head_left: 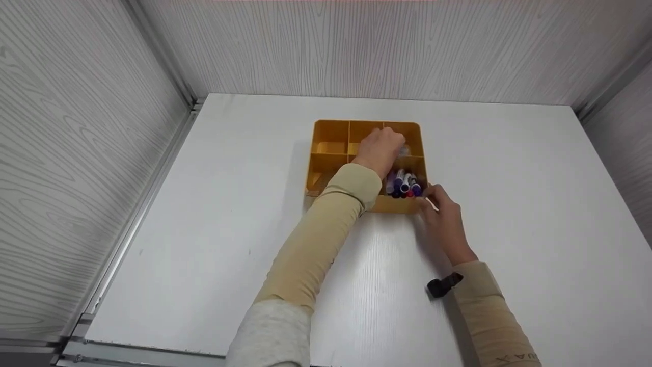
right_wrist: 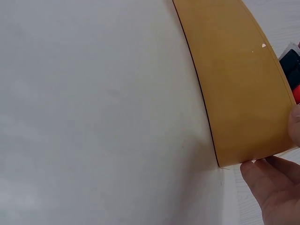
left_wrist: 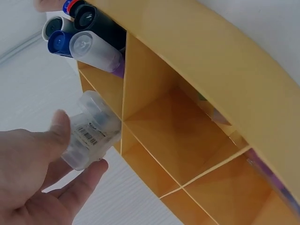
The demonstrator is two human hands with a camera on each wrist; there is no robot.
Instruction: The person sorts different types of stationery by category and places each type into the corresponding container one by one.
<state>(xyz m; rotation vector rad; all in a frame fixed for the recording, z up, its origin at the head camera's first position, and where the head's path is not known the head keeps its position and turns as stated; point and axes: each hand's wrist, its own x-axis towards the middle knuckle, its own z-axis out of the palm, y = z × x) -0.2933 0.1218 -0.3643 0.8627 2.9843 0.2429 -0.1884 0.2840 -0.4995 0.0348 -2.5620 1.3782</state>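
A yellow divided organizer box (head_left: pixel 397 206) stands on the white table. My left hand (head_left: pixel 379 148) reaches over it to the back right compartment. In the left wrist view, its thumb and fingers pinch a small clear plastic piece (left_wrist: pixel 89 136) with a barcode label, tilted at the dividers. Several markers (head_left: pixel 402 182) with white barrels and coloured caps stand bunched in the front right compartment. My right hand (head_left: pixel 445 216) grips the box's front right corner, thumb at the rim and fingertips (right_wrist: pixel 255 176) against the side wall.
The front left compartment holds a flat, clear piece (head_left: pixel 320 182), and purple items (left_wrist: pixel 274 178) show through a gap in the left wrist view. A black device (head_left: pixel 444 285) is strapped at my right wrist. Wood-grain panels (head_left: pixel 356 51) wall the table's back and sides.
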